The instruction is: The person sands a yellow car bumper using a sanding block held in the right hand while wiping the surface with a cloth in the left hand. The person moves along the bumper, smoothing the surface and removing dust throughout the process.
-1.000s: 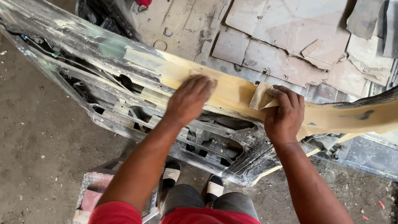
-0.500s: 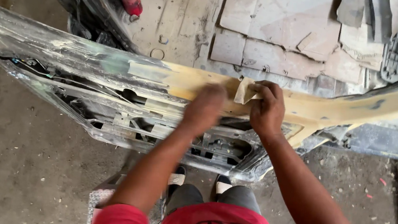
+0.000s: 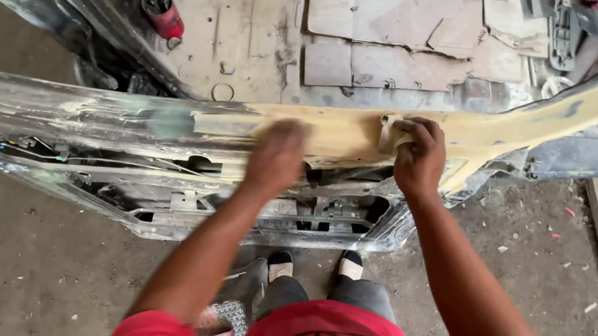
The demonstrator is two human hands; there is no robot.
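Sanding pad (image 3: 389,130) clenched in right hand (image 3: 416,153), left hand (image 3: 277,156) flat, blurred, on car door panel (image 3: 92,120)

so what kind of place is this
Probably a car body repair shop: a stripped car door smeared with yellow filler, the right hand rubbing it with sandpaper, on a dusty floor.

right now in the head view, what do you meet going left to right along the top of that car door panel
bare grey metal of the door panel → left hand, blurred → folded sandpaper piece → right hand gripping it → yellow filler strip rising to the right edge
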